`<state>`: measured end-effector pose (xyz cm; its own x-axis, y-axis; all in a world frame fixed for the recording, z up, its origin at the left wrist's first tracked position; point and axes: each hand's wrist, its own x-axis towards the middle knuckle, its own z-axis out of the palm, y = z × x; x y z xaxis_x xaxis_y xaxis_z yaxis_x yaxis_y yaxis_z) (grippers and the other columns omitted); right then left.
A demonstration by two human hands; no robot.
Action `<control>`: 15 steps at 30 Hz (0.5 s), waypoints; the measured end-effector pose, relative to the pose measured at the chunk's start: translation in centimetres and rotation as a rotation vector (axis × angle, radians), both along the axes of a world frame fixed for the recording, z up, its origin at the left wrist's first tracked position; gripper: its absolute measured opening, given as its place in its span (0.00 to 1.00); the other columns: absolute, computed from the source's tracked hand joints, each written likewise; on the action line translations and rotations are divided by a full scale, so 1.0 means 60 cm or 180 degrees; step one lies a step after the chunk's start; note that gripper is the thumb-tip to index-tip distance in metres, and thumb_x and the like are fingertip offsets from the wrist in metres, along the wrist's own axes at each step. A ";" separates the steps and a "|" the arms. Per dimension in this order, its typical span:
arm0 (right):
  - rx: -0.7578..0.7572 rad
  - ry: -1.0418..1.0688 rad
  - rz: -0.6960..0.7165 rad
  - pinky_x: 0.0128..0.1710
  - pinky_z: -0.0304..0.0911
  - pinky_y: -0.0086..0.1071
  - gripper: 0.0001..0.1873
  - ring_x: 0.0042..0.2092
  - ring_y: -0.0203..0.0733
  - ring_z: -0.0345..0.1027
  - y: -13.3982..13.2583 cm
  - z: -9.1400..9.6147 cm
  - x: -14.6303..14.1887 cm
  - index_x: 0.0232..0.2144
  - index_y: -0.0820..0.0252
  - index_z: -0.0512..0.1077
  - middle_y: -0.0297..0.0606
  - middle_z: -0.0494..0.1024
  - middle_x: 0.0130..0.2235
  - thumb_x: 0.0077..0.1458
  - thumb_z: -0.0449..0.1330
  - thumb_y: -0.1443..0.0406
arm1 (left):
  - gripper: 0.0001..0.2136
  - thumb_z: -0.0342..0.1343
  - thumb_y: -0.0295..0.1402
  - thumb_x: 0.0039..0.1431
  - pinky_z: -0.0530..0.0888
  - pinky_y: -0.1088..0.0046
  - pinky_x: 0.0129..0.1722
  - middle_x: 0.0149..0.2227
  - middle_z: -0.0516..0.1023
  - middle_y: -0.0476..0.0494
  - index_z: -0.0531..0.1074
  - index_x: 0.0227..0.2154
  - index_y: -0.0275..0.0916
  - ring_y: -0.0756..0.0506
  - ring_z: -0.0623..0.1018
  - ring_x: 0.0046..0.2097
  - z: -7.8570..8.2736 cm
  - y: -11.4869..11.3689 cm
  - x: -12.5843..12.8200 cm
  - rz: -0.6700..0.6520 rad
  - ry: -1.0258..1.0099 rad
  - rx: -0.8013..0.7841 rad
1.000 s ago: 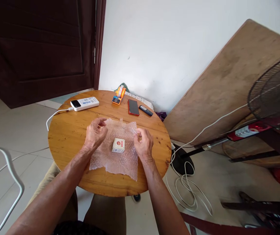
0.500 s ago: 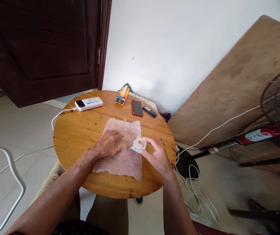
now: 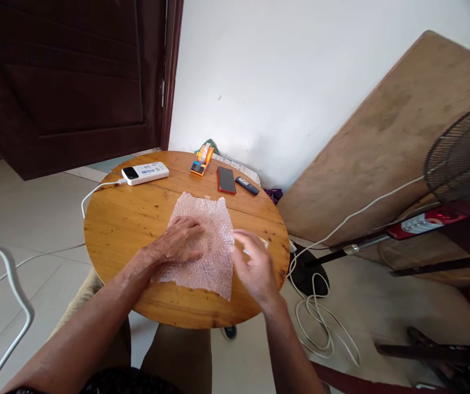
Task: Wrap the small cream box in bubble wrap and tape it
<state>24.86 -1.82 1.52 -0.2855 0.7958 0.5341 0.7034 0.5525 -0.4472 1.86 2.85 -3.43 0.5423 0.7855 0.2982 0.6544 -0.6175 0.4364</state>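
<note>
A sheet of bubble wrap [image 3: 208,257] lies spread on the round wooden table [image 3: 123,235]. My left hand [image 3: 181,241] rests flat on its left part, fingers stretched out. Just off the sheet's right edge is my right hand [image 3: 255,265], slightly blurred, with thumb and fingers apart and nothing visible between them. Behind its knuckles a bit of the small pale box [image 3: 265,243] shows on the table; the rest is hidden by the hand.
Toward the back of the table are a white power bank [image 3: 148,173] with a cable, an orange tape dispenser [image 3: 202,160], a red-edged phone [image 3: 226,180] and a dark blue knife-like object [image 3: 247,186]. A fan [image 3: 460,158] and looped cables [image 3: 320,328] stand to the right.
My right hand has let go of the small box, now on the table to the right of the bubble wrap. My left hand stays on the sheet. The view shifted slightly.
</note>
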 end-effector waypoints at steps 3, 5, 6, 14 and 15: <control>-0.0268 -0.0554 0.0776 0.57 0.64 0.42 0.18 0.56 0.45 0.67 0.011 -0.005 -0.063 0.52 0.56 0.71 0.42 0.74 0.55 0.62 0.50 0.69 | 0.23 0.61 0.39 0.52 0.63 0.52 0.59 0.53 0.72 0.36 0.72 0.51 0.39 0.34 0.69 0.57 -0.003 0.001 0.000 0.0028 -0.0092 0.0003; -0.0414 -0.0880 0.0601 0.61 0.59 0.45 0.20 0.60 0.47 0.63 0.035 -0.017 -0.076 0.56 0.60 0.68 0.45 0.71 0.58 0.63 0.49 0.69 | 0.24 0.61 0.37 0.52 0.62 0.53 0.59 0.54 0.72 0.36 0.71 0.52 0.39 0.35 0.69 0.57 -0.003 0.002 0.001 0.0012 -0.0098 -0.0004; -0.0492 -0.1043 0.0378 0.61 0.58 0.47 0.21 0.60 0.50 0.62 0.049 -0.024 -0.075 0.57 0.63 0.67 0.48 0.70 0.59 0.63 0.50 0.68 | 0.25 0.62 0.37 0.51 0.62 0.53 0.60 0.55 0.72 0.37 0.71 0.53 0.39 0.35 0.69 0.58 -0.001 0.003 0.001 -0.0003 -0.0078 -0.0012; -0.0699 -0.1657 -0.0600 0.55 0.58 0.47 0.19 0.57 0.54 0.63 0.083 -0.059 -0.044 0.55 0.63 0.67 0.49 0.69 0.60 0.65 0.51 0.63 | 0.17 0.63 0.38 0.51 0.64 0.54 0.58 0.51 0.74 0.37 0.76 0.43 0.38 0.36 0.71 0.55 0.016 0.001 -0.002 0.0110 0.0033 -0.0034; -0.0671 -0.1650 -0.0635 0.54 0.58 0.46 0.18 0.57 0.54 0.63 0.080 -0.061 -0.047 0.54 0.62 0.68 0.48 0.70 0.59 0.65 0.51 0.62 | 0.16 0.62 0.38 0.51 0.64 0.54 0.58 0.50 0.74 0.37 0.76 0.42 0.38 0.36 0.71 0.54 0.015 0.001 -0.002 0.0124 0.0028 -0.0007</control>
<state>22.06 2.98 -2.13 -0.3009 0.9346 0.1895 0.9405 0.3237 -0.1032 1.76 2.89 -2.53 0.5138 0.8067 0.2919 0.6818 -0.5905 0.4317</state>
